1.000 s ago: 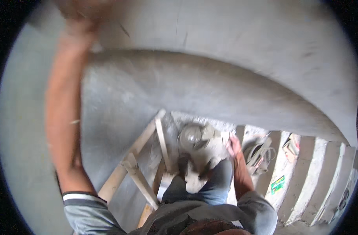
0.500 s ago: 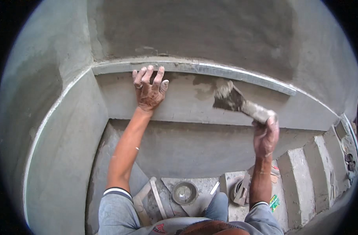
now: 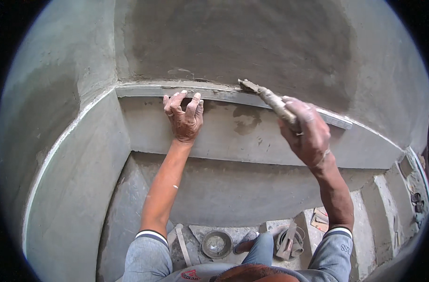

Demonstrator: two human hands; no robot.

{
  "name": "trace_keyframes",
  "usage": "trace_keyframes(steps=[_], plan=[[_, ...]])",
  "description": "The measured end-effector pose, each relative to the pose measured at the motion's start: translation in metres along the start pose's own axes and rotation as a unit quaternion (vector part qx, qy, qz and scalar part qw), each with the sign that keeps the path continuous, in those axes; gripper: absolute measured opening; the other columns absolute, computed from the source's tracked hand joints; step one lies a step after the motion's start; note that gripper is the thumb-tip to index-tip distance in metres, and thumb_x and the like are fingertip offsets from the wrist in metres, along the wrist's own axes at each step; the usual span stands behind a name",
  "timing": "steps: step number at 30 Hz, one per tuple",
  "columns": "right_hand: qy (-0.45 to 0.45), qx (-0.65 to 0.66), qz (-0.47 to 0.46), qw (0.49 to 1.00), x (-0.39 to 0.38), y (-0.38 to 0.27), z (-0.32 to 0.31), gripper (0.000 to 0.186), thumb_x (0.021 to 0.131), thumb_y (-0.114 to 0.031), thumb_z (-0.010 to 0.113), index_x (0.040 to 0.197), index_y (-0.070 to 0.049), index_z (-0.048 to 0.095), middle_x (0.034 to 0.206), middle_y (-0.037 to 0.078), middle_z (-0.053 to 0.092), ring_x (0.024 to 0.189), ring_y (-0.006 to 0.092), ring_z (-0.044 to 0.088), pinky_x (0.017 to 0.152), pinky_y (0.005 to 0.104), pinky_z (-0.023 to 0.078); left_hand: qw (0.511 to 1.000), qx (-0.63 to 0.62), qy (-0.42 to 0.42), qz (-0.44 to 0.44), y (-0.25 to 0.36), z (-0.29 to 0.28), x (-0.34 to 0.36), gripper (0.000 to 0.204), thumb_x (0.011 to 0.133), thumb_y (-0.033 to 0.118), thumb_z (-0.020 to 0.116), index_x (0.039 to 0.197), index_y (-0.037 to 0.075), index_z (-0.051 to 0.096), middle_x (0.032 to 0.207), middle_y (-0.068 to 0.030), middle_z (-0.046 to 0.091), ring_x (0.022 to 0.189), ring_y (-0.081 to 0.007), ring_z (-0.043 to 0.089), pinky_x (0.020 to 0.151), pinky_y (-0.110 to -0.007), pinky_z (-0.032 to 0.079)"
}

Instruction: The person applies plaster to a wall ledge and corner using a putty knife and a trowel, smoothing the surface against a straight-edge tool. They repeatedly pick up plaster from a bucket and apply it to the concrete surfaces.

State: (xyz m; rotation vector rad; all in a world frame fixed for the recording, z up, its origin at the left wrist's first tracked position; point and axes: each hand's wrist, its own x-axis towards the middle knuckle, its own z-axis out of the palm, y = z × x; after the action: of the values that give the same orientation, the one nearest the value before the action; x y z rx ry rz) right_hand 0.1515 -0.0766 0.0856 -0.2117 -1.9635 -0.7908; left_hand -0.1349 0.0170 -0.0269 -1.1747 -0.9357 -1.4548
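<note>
A long metal straightedge (image 3: 219,95) lies along the top of the low grey plastered ledge face, at the foot of the far wall. My left hand (image 3: 185,123) holds it near its left part, fingers bent and fingertips on its front. In my right hand (image 3: 310,132) is a trowel, its mortar-crusted handle (image 3: 276,104) wrapped by my fingers. The trowel's blade (image 3: 249,86), seen nearly edge-on, is at the joint just above the straightedge; whether it touches the wall I cannot tell. Damp patches (image 3: 246,123) mark the ledge face below.
Below me stand a round bucket (image 3: 217,244) with something pale in it and another container (image 3: 296,242) with a flat tool across it. A wooden strip (image 3: 183,246) lies left of the first bucket. Concrete steps (image 3: 365,225) are at the right; plastered walls enclose the far and left sides.
My right hand has carried the trowel up and left, from in front of the ledge face to the straightedge's top edge. My left hand stays on the straightedge. The view has shifted slightly.
</note>
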Motion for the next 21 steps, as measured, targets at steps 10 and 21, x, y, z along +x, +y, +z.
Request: trace_keyframes(steps=[10,21], plan=[[-0.118,-0.031,-0.017,0.992,-0.001,-0.023,0.023,0.051,0.064,-0.012,0.077,0.109,0.002,0.056,0.101,0.016,0.06,0.091,0.0271,0.061,0.077,0.0374,0.054,1.0,0.019,0.002,0.008,-0.004,0.001,-0.001,0.026,0.08,0.021,0.072,0.104,0.021,0.063,0.119,-0.007,0.05,0.112,-0.0259,0.044,0.105,-0.051,0.03],[-0.163,0.038,-0.018,0.986,0.048,0.015,-0.018,0.029,0.072,-0.012,0.076,0.095,-0.004,0.061,0.085,0.01,0.064,0.077,0.0227,0.063,0.067,0.0332,0.054,1.0,0.018,0.005,0.007,-0.001,0.006,-0.002,0.03,0.078,0.017,0.075,0.105,0.023,0.063,0.118,-0.0042,0.052,0.113,-0.0243,0.044,0.106,-0.049,0.029]])
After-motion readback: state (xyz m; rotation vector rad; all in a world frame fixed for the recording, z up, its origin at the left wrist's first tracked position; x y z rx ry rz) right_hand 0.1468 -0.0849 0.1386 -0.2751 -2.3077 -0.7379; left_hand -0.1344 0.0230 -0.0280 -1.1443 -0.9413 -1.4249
